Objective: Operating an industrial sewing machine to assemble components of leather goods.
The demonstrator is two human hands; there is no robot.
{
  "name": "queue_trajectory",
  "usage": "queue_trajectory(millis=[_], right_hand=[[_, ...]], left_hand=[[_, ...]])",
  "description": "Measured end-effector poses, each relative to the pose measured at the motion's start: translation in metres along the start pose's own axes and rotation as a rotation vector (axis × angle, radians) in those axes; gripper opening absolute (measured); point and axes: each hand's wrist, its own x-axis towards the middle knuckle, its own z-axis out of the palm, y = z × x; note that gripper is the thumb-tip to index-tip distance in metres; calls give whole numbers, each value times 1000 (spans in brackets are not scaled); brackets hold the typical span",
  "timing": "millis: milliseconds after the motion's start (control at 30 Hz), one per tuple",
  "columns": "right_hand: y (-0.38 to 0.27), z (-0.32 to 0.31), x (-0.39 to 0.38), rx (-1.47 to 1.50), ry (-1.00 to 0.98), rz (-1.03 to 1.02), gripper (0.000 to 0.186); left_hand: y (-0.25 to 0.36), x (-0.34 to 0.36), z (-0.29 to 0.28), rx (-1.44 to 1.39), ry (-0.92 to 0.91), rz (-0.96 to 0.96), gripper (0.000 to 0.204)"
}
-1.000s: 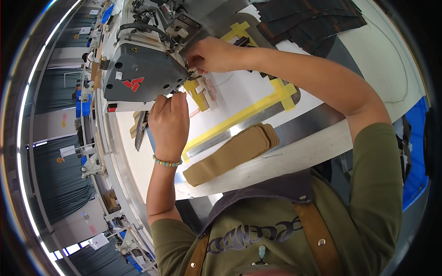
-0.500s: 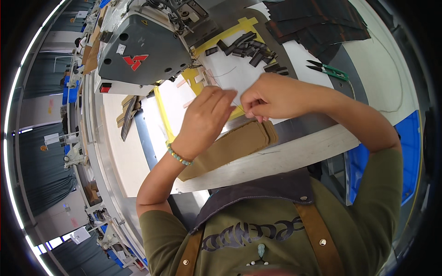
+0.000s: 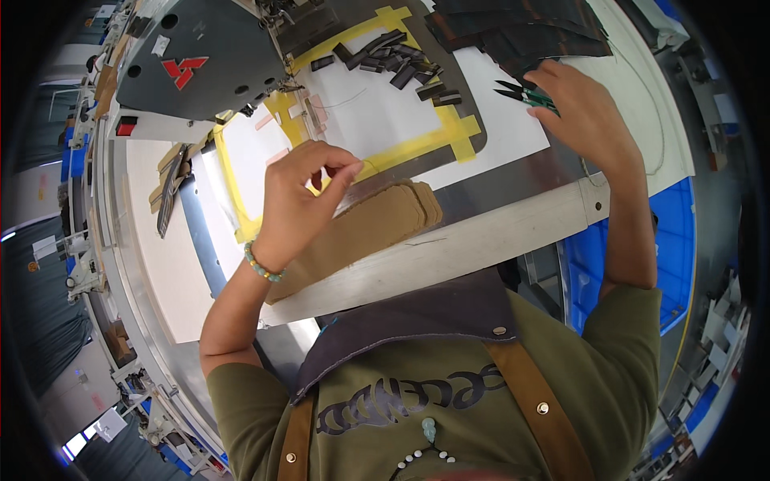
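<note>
My left hand (image 3: 298,199) hovers over the white sheet (image 3: 377,120) framed in yellow tape (image 3: 417,143), thumb and forefinger pinched together; whatever is between them is too small to make out. Just below it lies a stack of tan cut pieces (image 3: 365,231). My right hand (image 3: 589,112) is far to the right, its fingers closed around green-handled thread snips (image 3: 521,94) whose black blades point left. The grey sewing machine head (image 3: 200,56) stands at the upper left, apart from both hands.
Several small black strips (image 3: 385,60) lie on the dark template beside the machine. A pile of dark fabric (image 3: 521,28) sits at the top. A pale wooden bar (image 3: 481,236) runs along the table's near edge. A blue bin (image 3: 597,260) stands at the lower right.
Both hands left the needle area. The left hand drew back toward me in a pinch, and the right hand swung out to the right onto the snips.
</note>
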Motion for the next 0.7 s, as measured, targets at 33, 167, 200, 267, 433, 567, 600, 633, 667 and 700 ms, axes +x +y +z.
queue_trajectory(millis=[33, 167, 200, 267, 433, 567, 600, 633, 667, 700], right_hand=[[1, 3, -4, -5, -5, -6, 24], [6, 13, -11, 151, -40, 91, 36], [10, 14, -13, 261, -50, 127, 37], [26, 21, -9, 271, -2, 130, 38], [-28, 0, 6, 970, -92, 117, 39], [-93, 6, 20, 1432, -553, 209, 47], [-104, 13, 22, 1428, -553, 207, 47], [-113, 20, 23, 1527, -622, 229, 49], [-119, 27, 25, 1625, -692, 252, 53], [-124, 33, 26, 1624, -693, 251, 53]], left_hand=[[-2, 0, -2, -3, -3, -77, 2], [-6, -1, 1, -64, 10, -139, 4], [-5, -1, 2, -66, 11, -141, 4], [-5, -1, 4, -104, 7, -131, 4], [0, -3, 1, -111, 5, -134, 3], [5, 3, 2, -143, -5, -121, 4], [6, 3, 1, -144, -1, -120, 4], [8, 5, 2, -137, -5, -94, 4], [9, 6, 2, -130, -9, -68, 4], [9, 7, 1, -131, -7, -69, 4]])
